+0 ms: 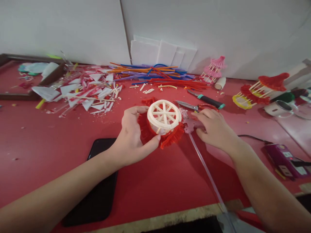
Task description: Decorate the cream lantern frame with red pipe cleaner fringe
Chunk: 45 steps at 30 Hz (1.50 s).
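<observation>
White wheel (164, 113) between left hand (134, 136) holding it and right hand (215, 127) gripping glue gun (190, 125); glue stick (206, 168) slanting nearward past right hand.

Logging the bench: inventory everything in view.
spoked piece: 1, cream and red, centre
glue gun: 1, pink, centre right
glue stick: 1, translucent, below glue gun
scissors: 1, silver, centre
knife: 1, black and teal, right
rods: many, mixed, back
scraps: many, mixed, back left
papers: several, white, back
pink model: 1, pink, back right
red model: 1, red and yellow, right
tube: 1, white, right
mug: 1, white, right
box: 1, purple, right
phone: 1, black, left
frame: 1, brown, left
table: 1, red, beneath
left hand: 1, on spoked piece
right hand: 1, on glue gun
</observation>
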Each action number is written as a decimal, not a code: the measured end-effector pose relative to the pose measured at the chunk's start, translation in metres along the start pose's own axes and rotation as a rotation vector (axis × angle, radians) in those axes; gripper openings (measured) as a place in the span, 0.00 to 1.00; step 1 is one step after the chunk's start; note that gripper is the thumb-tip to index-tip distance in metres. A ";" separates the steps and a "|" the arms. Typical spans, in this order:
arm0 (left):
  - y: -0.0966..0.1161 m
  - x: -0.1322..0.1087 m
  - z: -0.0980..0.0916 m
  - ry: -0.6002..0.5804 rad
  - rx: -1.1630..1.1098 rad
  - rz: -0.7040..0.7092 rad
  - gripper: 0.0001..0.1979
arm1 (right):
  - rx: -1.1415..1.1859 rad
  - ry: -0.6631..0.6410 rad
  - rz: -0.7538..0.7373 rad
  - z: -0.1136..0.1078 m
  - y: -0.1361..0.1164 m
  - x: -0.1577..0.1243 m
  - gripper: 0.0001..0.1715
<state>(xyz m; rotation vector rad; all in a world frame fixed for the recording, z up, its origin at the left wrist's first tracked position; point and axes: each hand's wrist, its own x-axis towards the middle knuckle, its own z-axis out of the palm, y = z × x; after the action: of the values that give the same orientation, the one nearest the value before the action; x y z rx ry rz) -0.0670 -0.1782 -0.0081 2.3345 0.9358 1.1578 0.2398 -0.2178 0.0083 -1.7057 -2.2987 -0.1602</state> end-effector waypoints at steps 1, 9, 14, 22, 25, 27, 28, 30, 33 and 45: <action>0.000 0.000 0.001 0.004 -0.022 0.012 0.35 | 0.062 0.081 -0.026 -0.004 -0.005 0.001 0.27; 0.010 0.008 -0.003 0.008 -0.027 0.049 0.26 | 0.480 0.303 -0.213 -0.013 -0.040 0.008 0.18; 0.020 0.008 -0.012 0.039 0.195 0.167 0.15 | 0.481 0.367 -0.239 -0.007 -0.042 0.008 0.16; 0.029 0.002 -0.015 0.064 0.298 0.382 0.15 | 0.476 0.388 -0.269 -0.008 -0.048 0.011 0.15; 0.027 0.006 -0.014 0.036 0.266 0.388 0.09 | 0.497 0.376 -0.252 -0.008 -0.050 0.011 0.14; 0.026 0.009 -0.015 0.029 0.256 0.417 0.09 | 0.497 0.382 -0.231 -0.008 -0.050 0.010 0.13; 0.026 0.010 -0.015 0.026 0.255 0.427 0.08 | 0.498 0.385 -0.219 -0.008 -0.051 0.010 0.12; 0.026 0.011 -0.015 0.021 0.252 0.430 0.07 | 0.501 0.384 -0.196 -0.008 -0.052 0.010 0.12; 0.027 0.011 -0.015 0.032 0.247 0.407 0.06 | 0.517 0.376 -0.167 -0.008 -0.054 0.009 0.11; 0.028 0.012 -0.016 0.017 0.208 0.356 0.07 | 0.578 0.371 -0.087 -0.005 -0.057 0.008 0.12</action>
<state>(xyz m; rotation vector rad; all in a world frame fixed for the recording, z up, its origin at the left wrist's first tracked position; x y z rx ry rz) -0.0638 -0.1897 0.0246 2.7461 0.6902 1.2636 0.1841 -0.2290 0.0193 -1.1727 -1.8975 0.1486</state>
